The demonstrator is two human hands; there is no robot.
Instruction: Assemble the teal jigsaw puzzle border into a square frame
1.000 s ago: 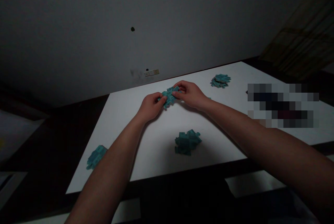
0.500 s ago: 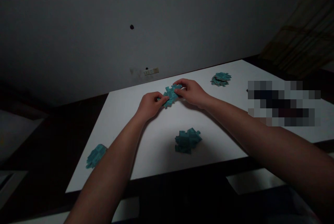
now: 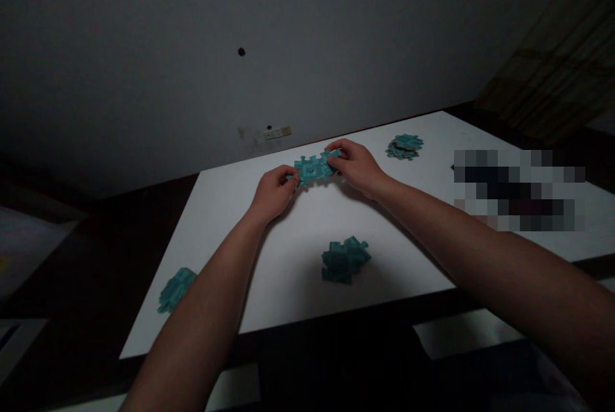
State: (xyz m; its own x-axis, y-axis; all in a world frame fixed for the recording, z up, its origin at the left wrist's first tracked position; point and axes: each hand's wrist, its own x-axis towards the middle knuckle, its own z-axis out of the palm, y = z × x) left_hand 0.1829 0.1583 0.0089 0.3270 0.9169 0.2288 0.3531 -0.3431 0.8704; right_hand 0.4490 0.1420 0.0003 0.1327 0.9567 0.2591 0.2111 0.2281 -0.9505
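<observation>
Over white worktop (image 3: 283, 284), centre of frame, pinching teal puzzle strip (image 3: 312, 169) by both ends: left grip (image 3: 273, 194) lower, right grip (image 3: 358, 168) higher, long axis nearly sideways between.

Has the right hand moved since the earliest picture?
Yes, the right hand has shifted slightly rightward and up in the view, judged against the wall socket.

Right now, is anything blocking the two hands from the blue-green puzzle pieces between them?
Nothing visible: the left hand grips one end of the puzzle pieces, the right hand the other.
</observation>
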